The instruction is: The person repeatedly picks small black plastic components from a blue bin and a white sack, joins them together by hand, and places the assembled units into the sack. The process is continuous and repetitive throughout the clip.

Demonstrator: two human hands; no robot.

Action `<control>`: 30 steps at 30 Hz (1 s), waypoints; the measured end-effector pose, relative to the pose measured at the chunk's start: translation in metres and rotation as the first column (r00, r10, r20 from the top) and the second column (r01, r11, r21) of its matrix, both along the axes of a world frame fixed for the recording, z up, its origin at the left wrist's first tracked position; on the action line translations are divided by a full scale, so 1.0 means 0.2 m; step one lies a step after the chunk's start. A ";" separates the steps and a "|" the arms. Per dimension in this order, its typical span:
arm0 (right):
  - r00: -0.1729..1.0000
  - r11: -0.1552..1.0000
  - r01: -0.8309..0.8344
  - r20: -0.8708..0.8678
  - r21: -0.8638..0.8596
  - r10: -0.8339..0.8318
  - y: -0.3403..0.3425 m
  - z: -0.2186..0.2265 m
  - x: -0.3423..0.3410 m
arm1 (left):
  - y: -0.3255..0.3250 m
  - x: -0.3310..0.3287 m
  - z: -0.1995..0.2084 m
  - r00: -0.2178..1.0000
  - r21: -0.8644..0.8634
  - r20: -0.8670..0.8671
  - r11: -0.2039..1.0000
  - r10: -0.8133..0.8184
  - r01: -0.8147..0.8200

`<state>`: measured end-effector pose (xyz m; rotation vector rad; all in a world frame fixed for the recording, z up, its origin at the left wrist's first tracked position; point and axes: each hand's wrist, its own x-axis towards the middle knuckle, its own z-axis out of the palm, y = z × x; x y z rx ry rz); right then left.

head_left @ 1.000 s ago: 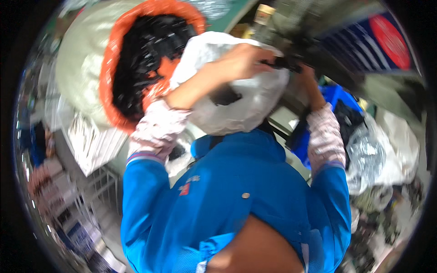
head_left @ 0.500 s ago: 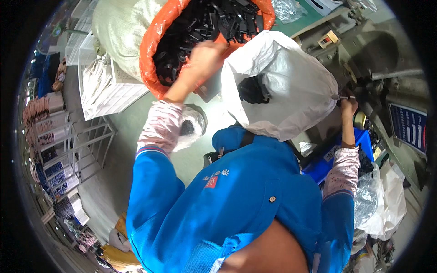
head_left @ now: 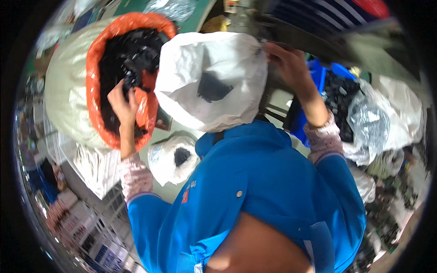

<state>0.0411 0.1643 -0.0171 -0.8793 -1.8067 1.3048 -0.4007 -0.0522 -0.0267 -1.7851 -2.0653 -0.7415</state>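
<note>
Cluttered workroom, green counter [head_left: 193,25] behind. Orange-lined sack [head_left: 94,75] left of open white bag [head_left: 239,68]. Left hand [head_left: 122,103] at sack's mouth, thumb and finger at black parts [head_left: 132,78]; whether pinching, I cannot tell. Right hand [head_left: 291,63], fingers bent, by bag's far-right rim; grip likewise unclear.

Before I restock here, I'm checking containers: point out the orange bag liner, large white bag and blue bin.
Orange bag liner [head_left: 93,78], head view: left rim.
Large white bag [head_left: 180,82], head view: wall's left part.
Blue bin [head_left: 317,74], head view: its upper-left wall.
</note>
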 end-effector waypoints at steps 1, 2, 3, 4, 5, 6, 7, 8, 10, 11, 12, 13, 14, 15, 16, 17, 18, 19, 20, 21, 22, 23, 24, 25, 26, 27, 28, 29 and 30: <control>0.990 0.992 -0.041 0.141 0.123 0.023 -0.01 0.01 -0.01 | 0.00 0.07 0.03 0.990 0.032 0.115 0.996 0.085 -0.089; 0.960 0.965 -0.091 0.278 0.247 0.020 -0.02 0.02 -0.01 | 0.02 0.14 0.01 0.885 0.130 0.465 0.988 0.012 -0.081; 0.891 0.923 -0.172 0.453 0.344 -0.003 -0.04 0.09 -0.04 | 0.05 0.20 0.00 0.666 0.204 0.742 0.972 -0.079 -0.112; 0.997 0.996 -0.076 0.015 -0.044 0.077 -0.03 -0.03 -0.07 | 0.12 0.28 0.00 0.534 0.242 0.826 0.969 -0.179 -0.049; 0.893 0.901 -0.166 -0.449 -0.402 -0.036 0.00 -0.17 -0.10 | 0.17 0.39 0.02 0.391 0.276 0.885 0.961 -0.253 -0.002; 0.900 0.885 -0.118 -0.424 -0.451 -0.097 -0.02 -0.11 -0.15 | 0.20 0.51 -0.01 0.143 0.306 0.941 0.952 -0.305 0.020; 0.900 0.860 -0.081 -0.407 -0.504 -0.154 -0.05 -0.05 -0.19 | 0.23 0.63 -0.02 -0.022 0.250 0.968 0.968 -0.249 0.020; 0.921 0.912 0.098 -0.312 -0.397 -0.235 -0.08 -0.06 -0.23 | 0.26 0.77 0.02 -0.245 0.220 0.949 0.973 -0.199 0.063; 0.919 0.922 0.383 -0.084 -0.048 -0.386 -0.15 -0.03 -0.26 | 0.28 0.98 0.02 -0.535 0.174 0.842 0.975 -0.074 0.138; 0.955 0.954 0.291 0.047 0.071 -0.294 -0.18 0.03 -0.19 | 0.31 1.06 -0.03 -0.607 0.156 0.794 0.972 -0.018 0.175; 0.958 0.955 0.272 0.065 0.116 -0.281 -0.21 0.03 -0.13 | 0.33 1.15 -0.02 -0.683 0.152 0.730 0.968 0.025 0.199; 0.960 0.955 0.251 0.084 0.160 -0.266 -0.22 0.02 -0.06 | 0.36 1.24 0.00 -0.690 0.125 0.722 0.970 0.054 0.207; 0.932 0.849 0.343 -0.033 0.401 -0.361 -0.25 -0.03 0.04 | 0.38 1.31 0.01 -0.698 0.146 0.712 0.958 0.072 0.248; 0.935 0.860 0.340 -0.041 0.381 -0.352 -0.31 0.04 0.20 | 0.38 1.36 0.01 -0.709 0.161 0.701 0.949 0.083 0.270; 0.906 0.813 0.341 0.066 0.471 -0.418 -0.34 0.03 0.38 | 0.38 1.41 0.02 -0.660 0.154 0.745 0.939 0.095 0.308; 0.874 0.823 0.350 0.159 0.447 -0.459 -0.37 0.00 0.59 | 0.37 1.45 0.02 -0.619 0.161 0.781 0.932 0.080 0.324; 0.795 0.756 0.356 0.248 0.550 -0.554 -0.39 -0.03 0.80 | 0.38 1.50 0.01 -0.563 0.127 0.820 0.929 0.099 0.349; 0.702 0.802 0.374 0.424 0.465 -0.573 -0.42 -0.07 0.99 | 0.38 1.55 0.00 -0.505 0.091 0.855 0.925 0.117 0.368; 0.544 0.835 0.337 0.633 0.436 -0.550 -0.43 -0.12 1.13 | 0.40 1.63 0.01 -0.435 0.036 0.887 0.918 0.152 0.395; 0.479 0.873 0.273 0.730 0.405 -0.488 -0.43 -0.16 1.22 | 0.41 1.70 0.00 -0.369 0.014 0.916 0.905 0.160 0.426; 0.408 0.889 0.159 0.791 0.430 -0.456 -0.40 -0.26 1.31 | 0.42 1.79 0.01 -0.350 0.023 0.922 0.879 0.166 0.476; 0.331 0.895 0.039 0.840 0.443 -0.430 -0.36 -0.38 1.37 | 0.44 1.89 0.03 -0.331 0.034 0.929 0.852 0.166 0.523; 0.297 0.889 0.010 0.847 0.458 -0.440 -0.34 -0.46 1.40 | 0.45 1.97 0.03 -0.297 0.026 0.940 0.834 0.167 0.551; 0.269 0.884 -0.020 0.854 0.467 -0.445 -0.33 -0.53 1.40 | 0.46 2.03 0.04 -0.258 0.009 0.951 0.817 0.172 0.576; 0.240 0.879 -0.049 0.860 0.474 -0.450 -0.33 -0.58 1.42 | 0.47 2.08 0.03 -0.237 0.037 0.961 0.786 0.141 0.617; 0.392 0.883 0.035 0.806 0.468 -0.443 -0.34 -0.54 1.40 | 0.47 2.12 0.03 -0.176 0.053 0.982 0.779 0.074 0.624; 0.532 0.889 0.108 0.729 0.446 -0.430 -0.38 -0.41 1.37 | 0.45 2.14 0.04 -0.169 0.047 0.983 0.778 0.077 0.627; 0.651 0.894 0.181 0.631 0.410 -0.421 -0.41 -0.31 1.36 | 0.44 2.17 0.05 -0.165 0.044 0.983 0.771 0.080 0.635; 0.737 0.937 0.228 0.581 0.266 -0.344 -0.43 -0.28 1.36 | 0.42 2.21 0.03 -0.145 0.074 0.989 0.749 0.029 0.658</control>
